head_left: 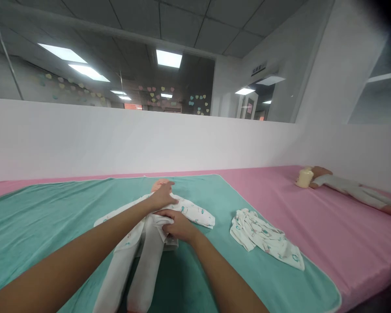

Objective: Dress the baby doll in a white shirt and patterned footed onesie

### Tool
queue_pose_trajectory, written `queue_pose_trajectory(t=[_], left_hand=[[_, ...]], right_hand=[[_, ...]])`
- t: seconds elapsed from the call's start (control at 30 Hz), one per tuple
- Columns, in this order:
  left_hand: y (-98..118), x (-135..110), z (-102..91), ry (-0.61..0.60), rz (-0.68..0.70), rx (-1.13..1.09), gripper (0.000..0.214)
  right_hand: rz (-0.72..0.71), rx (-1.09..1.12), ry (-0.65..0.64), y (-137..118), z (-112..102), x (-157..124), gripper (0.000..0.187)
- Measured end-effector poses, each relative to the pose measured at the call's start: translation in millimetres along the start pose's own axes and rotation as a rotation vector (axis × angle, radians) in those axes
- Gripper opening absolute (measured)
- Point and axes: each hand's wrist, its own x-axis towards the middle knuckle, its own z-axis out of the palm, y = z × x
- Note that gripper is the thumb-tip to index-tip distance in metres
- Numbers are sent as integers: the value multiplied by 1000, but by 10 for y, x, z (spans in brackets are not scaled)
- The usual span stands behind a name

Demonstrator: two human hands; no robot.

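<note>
A baby doll (160, 184) lies on its back on a green blanket (211, 265), head toward the wall. It wears a white printed shirt (195, 212) with the sleeves spread out and plain white pants (148, 269). My left hand (164, 195) rests on the shirt's upper front, near the doll's chin, thumb and index finger apart. Lower down, my right hand (177, 224) has white cloth between thumb and fingers at the doll's middle, seemingly the shirt front. Both forearms cover part of the doll.
Crumpled printed baby clothes (263, 237) lie on the blanket to the right. Beyond, on the pink mat (276, 195), are a pale yellow bottle (304, 178) and another clothed doll (352, 189). A low white wall (143, 141) with windows above runs behind.
</note>
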Motion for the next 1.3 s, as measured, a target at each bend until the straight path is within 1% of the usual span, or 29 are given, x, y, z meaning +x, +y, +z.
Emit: queue_pose_trajectory(t=[0.03, 0.07, 0.13, 0.17, 0.23, 0.3, 0.37, 0.5, 0.57, 0.63, 0.73, 0.8, 0.87, 0.93, 1.0, 1.07, 1.1, 1.17, 1.2, 1.27, 1.3], left_hand=[[12, -16, 11, -49, 38, 142, 69], [28, -23, 25, -100, 66, 273, 70], [57, -16, 58, -176, 93, 471, 57], [67, -4, 73, -189, 95, 542, 49], [72, 25, 90, -159, 89, 622, 37], [48, 47, 69, -102, 65, 633, 31], [-14, 56, 0, -54, 25, 620, 29], [-230, 47, -208, 46, -90, 548, 28], [-342, 36, -269, 99, -146, 508, 29], [-420, 17, -276, 130, -182, 468, 29], [-453, -41, -234, 150, -188, 415, 29], [-442, -118, -217, 169, -176, 366, 28], [-434, -248, -217, 204, -156, 326, 27], [-452, -445, -220, 227, -136, 291, 27], [-504, -705, -209, 236, -137, 220, 31], [-577, -998, -180, 238, -186, 105, 37], [-612, -1141, -162, 237, -226, 38, 39], [-654, -1394, -132, 224, -325, -113, 45], [-653, -1494, -122, 212, -373, -199, 48], [-597, -1629, -112, 176, -435, -383, 53], [-546, -1663, -109, 160, -455, -465, 54]], right_hand=[[-83, -159, 52, -16, 44, -7, 47], [-160, -295, 99, -31, 94, -16, 47], [-267, -490, 166, -51, 205, -40, 49], [-303, -559, 182, -57, 260, -50, 49], [-386, -659, 189, -63, 357, -62, 46], [-467, -714, 179, -64, 424, -66, 42], [-506, -734, 168, -61, 455, -67, 43], [-553, -715, 144, -53, 451, -78, 42], [-594, -686, 148, -53, 450, -87, 40], [-627, -668, 165, -55, 458, -99, 40], [-651, -663, 161, -57, 466, -119, 41], [-623, -631, 146, -59, 445, -131, 39], [-540, -559, 185, -61, 389, -136, 35], [-417, -471, 294, -52, 300, -130, 33], [-275, -402, 426, -13, 191, -111, 32], [-130, -392, 525, 70, 83, -80, 32], [-59, -421, 553, 127, 35, -62, 33], [86, -538, 556, 257, -35, -25, 40], [149, -610, 529, 321, -55, -7, 45], [245, -721, 456, 428, -65, 22, 50], [270, -744, 424, 467, -56, 33, 50]])
